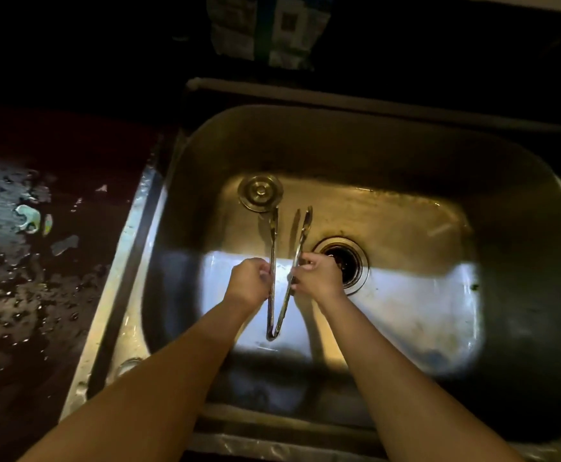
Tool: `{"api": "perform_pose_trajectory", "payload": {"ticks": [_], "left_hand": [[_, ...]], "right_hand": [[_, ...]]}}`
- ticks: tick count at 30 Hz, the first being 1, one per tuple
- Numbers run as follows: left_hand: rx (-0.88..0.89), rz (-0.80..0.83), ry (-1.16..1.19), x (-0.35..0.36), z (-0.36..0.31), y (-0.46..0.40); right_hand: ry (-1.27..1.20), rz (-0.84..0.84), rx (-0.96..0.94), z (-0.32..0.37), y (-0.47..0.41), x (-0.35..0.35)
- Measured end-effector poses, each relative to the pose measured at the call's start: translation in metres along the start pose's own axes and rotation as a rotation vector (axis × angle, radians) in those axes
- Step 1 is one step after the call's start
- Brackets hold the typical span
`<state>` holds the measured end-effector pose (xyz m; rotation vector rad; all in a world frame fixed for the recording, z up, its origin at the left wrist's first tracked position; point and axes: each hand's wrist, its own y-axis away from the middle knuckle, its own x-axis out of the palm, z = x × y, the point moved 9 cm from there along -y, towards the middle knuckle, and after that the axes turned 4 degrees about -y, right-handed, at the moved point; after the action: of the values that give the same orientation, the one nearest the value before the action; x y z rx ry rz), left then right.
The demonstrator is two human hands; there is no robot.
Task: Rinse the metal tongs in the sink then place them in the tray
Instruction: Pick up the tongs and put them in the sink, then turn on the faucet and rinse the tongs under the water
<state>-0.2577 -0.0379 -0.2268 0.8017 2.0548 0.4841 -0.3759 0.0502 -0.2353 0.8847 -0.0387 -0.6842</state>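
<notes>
Tongs: we see the metal tongs (274, 261) held over the sink basin, spread in a narrow V with the hinged end toward us and both tips pointing to the far side.
Left hand: our left hand (250, 281) has its fingers curled around the left arm of the tongs, about midway along it.
Right hand: our right hand (316, 278) has its fingers closed around the right arm of the tongs, at much the same height.
Tips: the left tip lies just beside the sink stopper (260, 193) in our view; we cannot tell whether it touches. The right tip ends to the right of the stopper, on the far side of the drain.
Sink: the steel sink (522, 295) is dim at its far side and brightly lit across its near floor.
Drain: the open drain (347, 261) sits just right of our right hand.
Counter: the dark countertop (22, 295) on the left is wet, with puddles and droplets catching the light.
Far edge: a blurred, pale printed package (269, 28) stands beyond the sink; we cannot read it.
</notes>
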Motion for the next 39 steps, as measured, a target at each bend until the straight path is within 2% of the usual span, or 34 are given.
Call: {"api": "perform_pose_trajectory", "payload": {"ticks": [4, 10, 15, 19, 22, 24, 28, 33, 36, 39], "left_hand": [[-0.014, -0.019, -0.011, 0.007, 0.006, -0.001], [-0.054, -0.026, -0.01, 0.01, 0.009, -0.002], [-0.008, -0.02, -0.139, 0.006, -0.006, 0.004], [0.196, 0.068, -0.332, 0.013, -0.051, 0.035], [0.318, 0.139, -0.663, 0.022, -0.084, 0.074], [0.406, 0.094, -0.78, 0.026, -0.103, 0.104], [0.561, -0.023, -0.677, 0.048, -0.132, 0.166], [0.672, 0.079, -0.64, 0.119, -0.141, 0.219], [0.726, 0.044, -0.705, 0.135, -0.15, 0.225], [0.748, 0.013, -0.723, 0.136, -0.153, 0.223]], "right_hand": [[0.006, -0.001, 0.013, -0.005, -0.004, 0.0], [0.066, -0.091, 0.002, -0.013, -0.003, -0.006], [0.254, -0.039, -0.086, 0.0, 0.007, -0.015], [0.385, -0.062, -0.184, 0.015, 0.034, -0.048], [0.568, -0.105, -0.29, 0.029, 0.071, -0.076], [0.62, -0.164, -0.344, 0.035, 0.098, -0.098], [0.637, -0.339, -0.439, 0.039, 0.165, -0.147], [0.513, -0.73, -0.569, 0.017, 0.243, -0.208], [0.626, -0.919, -0.48, -0.004, 0.267, -0.232], [0.692, -0.922, -0.32, -0.027, 0.264, -0.239]]}}
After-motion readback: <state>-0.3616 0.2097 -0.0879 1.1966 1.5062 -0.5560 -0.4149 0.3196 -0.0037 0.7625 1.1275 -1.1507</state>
